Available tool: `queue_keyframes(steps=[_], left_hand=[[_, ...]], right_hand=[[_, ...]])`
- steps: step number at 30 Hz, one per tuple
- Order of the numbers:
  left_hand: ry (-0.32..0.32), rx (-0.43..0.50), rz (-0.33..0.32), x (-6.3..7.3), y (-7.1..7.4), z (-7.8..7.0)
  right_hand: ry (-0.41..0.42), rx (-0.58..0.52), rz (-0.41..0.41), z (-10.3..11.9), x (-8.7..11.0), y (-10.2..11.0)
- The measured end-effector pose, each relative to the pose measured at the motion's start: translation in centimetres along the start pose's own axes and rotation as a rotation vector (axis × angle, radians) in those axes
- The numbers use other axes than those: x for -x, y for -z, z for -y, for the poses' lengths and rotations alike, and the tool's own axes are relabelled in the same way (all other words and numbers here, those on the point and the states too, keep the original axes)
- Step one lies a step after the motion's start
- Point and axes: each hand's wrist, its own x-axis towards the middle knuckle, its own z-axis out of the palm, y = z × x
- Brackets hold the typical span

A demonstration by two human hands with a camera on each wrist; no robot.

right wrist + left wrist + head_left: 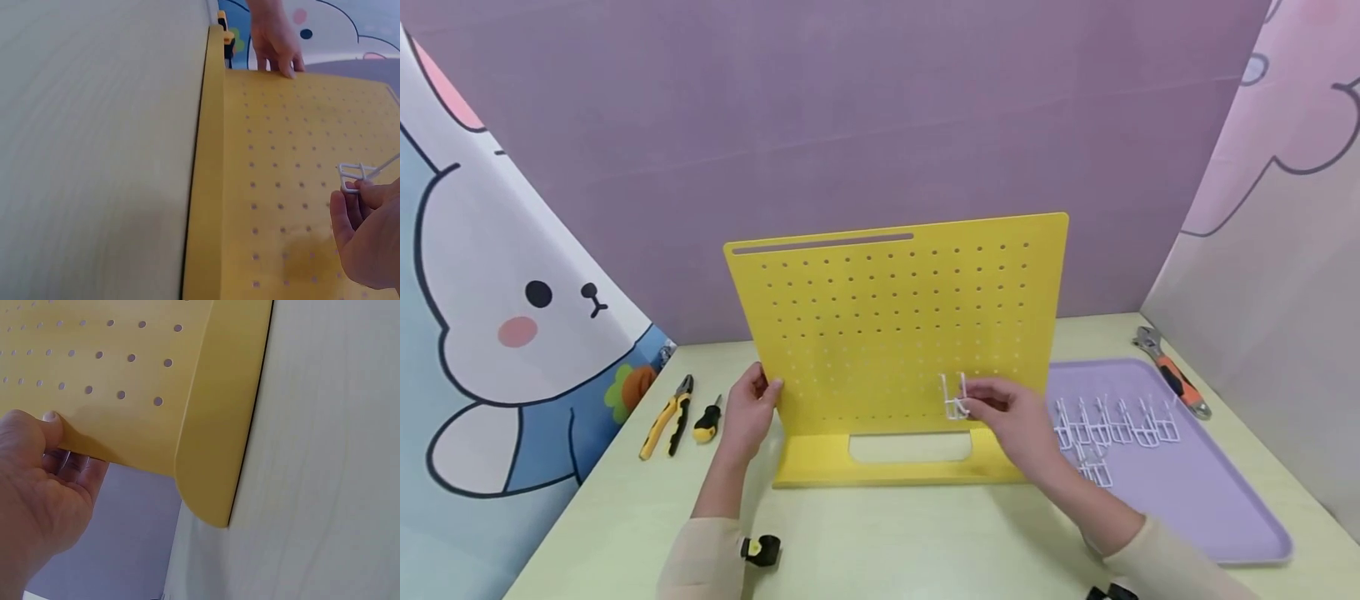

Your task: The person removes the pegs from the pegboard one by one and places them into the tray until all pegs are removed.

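Note:
A yellow pegboard (pixel 880 367) with rows of small holes stands upright on its base in the head view. My left hand (pixel 750 410) grips its left edge, thumb on the front face and fingers behind, as the left wrist view shows on the board's edge (pixel 140 440). In front of the board's lower right part, my right hand (pixel 1011 421) pinches a white wire hook (pixel 953 400), its two prongs pointing up. The right wrist view shows the hook's wire frame (pixel 351 177) between thumb and fingers, close to the board's holes.
A purple tray (pixel 1195 517) on the right bears several white wire hooks (pixel 1142 429). Beyond its far right edge lies an adjustable wrench (pixel 1176 375). Pliers (pixel 667 419) and a short screwdriver (pixel 707 423) lie left of the board.

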Motion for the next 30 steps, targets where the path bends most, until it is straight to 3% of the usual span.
queue_keyframes(steps=[8,15,24,30], left_hand=[[-0.002,0.009,-0.02,0.1,0.0,0.0],[-0.017,0.033,-0.032,0.1,-0.4,0.0],[-0.01,0.005,-0.03,0.1,-0.3,-0.2],[0.007,-0.007,-0.027,0.1,-0.3,0.0]], right_hand=[[0.03,0.07,-0.046,0.4,1.2,5.1],[0.038,0.15,-0.094,-0.6,2.6,10.0],[-0.024,0.169,-0.103,-2.3,3.7,15.0],[-0.069,0.306,-0.113,-3.3,4.8,16.9]])
